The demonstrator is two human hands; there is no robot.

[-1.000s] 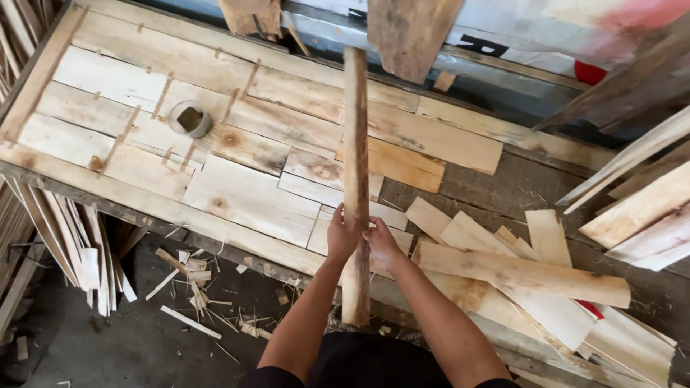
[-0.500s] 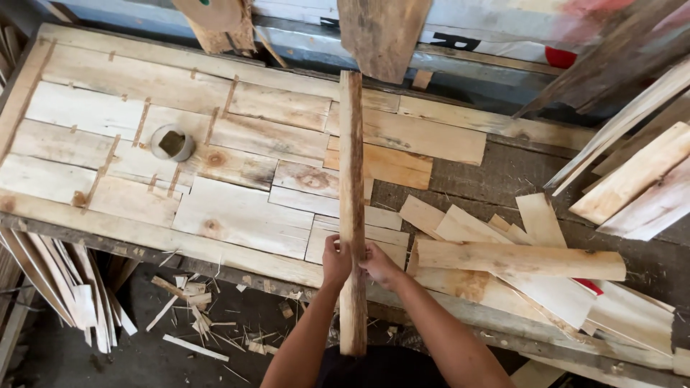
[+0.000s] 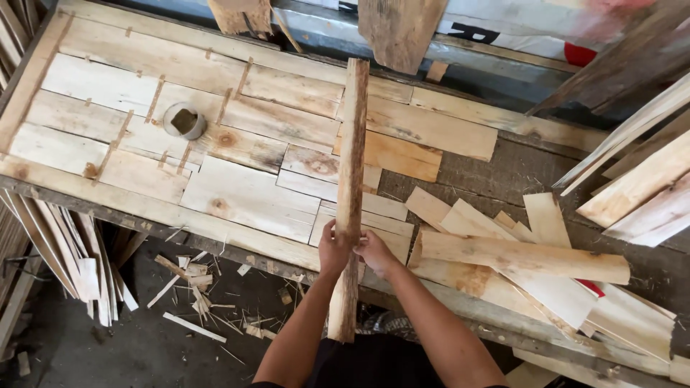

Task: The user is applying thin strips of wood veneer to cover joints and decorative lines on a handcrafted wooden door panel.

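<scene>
A long wooden slat is clamped by the left hand and right hand at the worktop's near edge; positioning seems underway, and steady lowering is called for.

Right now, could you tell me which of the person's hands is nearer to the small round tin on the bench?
Left. The left hand grips the long wooden strip on the side of the round tin; the right hand grips its far side.
</scene>
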